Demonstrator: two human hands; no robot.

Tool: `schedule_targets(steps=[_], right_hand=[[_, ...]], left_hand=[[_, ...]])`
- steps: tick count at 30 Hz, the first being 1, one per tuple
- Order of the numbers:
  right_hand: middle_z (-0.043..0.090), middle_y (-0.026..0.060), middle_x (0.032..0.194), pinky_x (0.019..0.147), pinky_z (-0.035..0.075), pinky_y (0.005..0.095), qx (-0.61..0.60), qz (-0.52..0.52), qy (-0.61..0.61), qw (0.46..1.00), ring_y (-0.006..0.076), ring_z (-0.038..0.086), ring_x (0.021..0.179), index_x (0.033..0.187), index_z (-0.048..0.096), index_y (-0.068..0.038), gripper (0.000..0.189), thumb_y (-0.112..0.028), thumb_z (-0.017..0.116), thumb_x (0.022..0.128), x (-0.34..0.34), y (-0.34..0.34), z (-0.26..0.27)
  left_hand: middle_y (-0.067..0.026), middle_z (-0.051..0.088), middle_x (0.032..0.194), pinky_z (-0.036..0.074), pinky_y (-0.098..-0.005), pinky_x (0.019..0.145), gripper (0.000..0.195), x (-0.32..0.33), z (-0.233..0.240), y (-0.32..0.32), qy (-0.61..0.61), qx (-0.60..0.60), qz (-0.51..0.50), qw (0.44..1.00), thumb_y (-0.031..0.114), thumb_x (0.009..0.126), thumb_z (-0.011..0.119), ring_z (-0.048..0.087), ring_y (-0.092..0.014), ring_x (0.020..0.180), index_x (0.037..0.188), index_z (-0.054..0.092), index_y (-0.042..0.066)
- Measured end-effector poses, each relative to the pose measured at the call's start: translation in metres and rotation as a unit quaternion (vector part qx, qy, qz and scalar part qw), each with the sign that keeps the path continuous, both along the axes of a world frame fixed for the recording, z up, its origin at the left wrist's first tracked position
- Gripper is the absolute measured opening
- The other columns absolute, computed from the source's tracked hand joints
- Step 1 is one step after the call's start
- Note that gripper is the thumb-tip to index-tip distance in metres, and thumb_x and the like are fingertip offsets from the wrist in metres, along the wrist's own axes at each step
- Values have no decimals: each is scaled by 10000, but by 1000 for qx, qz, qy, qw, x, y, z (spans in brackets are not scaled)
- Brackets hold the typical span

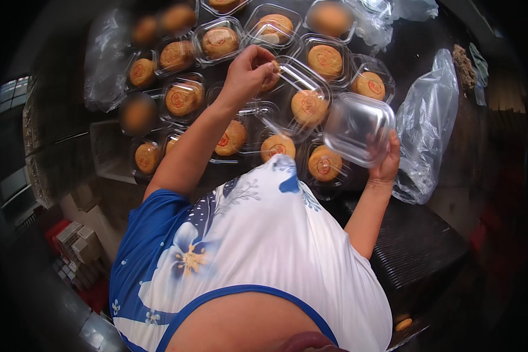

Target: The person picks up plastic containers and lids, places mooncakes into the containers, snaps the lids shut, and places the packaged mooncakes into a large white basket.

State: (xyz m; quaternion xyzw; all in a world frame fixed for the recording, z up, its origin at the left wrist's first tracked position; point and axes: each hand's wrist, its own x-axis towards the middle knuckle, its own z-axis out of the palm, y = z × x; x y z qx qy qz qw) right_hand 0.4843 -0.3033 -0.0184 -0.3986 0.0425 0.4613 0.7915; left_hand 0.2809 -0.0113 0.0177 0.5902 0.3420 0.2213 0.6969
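My left hand [251, 75] reaches over the dark table with thumb and fingertips pinched at the upper left corner of a tilted clear plastic lid [264, 116]. Beneath that lid shows a round golden pastry [309, 108] with a red stamp. At the right, my right hand [386, 158] grips the lower right edge of a clear plastic container piece [356, 127], apparently several nested together. Around both hands stand clear containers holding similar stamped pastries, such as one pastry [325, 61] beyond and another pastry [324, 163] close to my body.
A crumpled clear plastic bag [429, 127] lies right of my right hand. Another plastic bag [108, 61] is at the far left, and more plastic wrap [378, 17] at the back. A black ribbed surface [413, 242] sits lower right. Stacked boxes [77, 242] stand lower left.
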Motion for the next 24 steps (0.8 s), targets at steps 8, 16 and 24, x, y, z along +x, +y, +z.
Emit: schedule_targets(steps=[8,16,24], right_hand=[[575,153,1198,514,478,228,110,16,11,994,227,566,877,1130,578,-21,402,-368,501,941,35,-27,-19],[515,200,1282,617,435,238,200,10,78,977,202,502,883,1057,589,-14,384,-371,533,930,25,-29,-55],[601,189,1151,677,534,283,169,33,31,985,220,597,891,1048,622,-75,292,-332,568,919,26,3,-15]], left_hand=[[-116,574,1085,500,-305,752,317,17,-39,-9,182,536,93,819,18,810,614,586,-270,967,1122,578,65],[-83,570,1102,502,-274,780,242,20,-19,-86,-11,177,-71,982,29,869,592,585,-182,987,1108,601,61],[-91,541,1212,406,-296,933,305,46,11,-71,-24,308,-146,940,63,889,566,515,-198,1122,1193,571,51]])
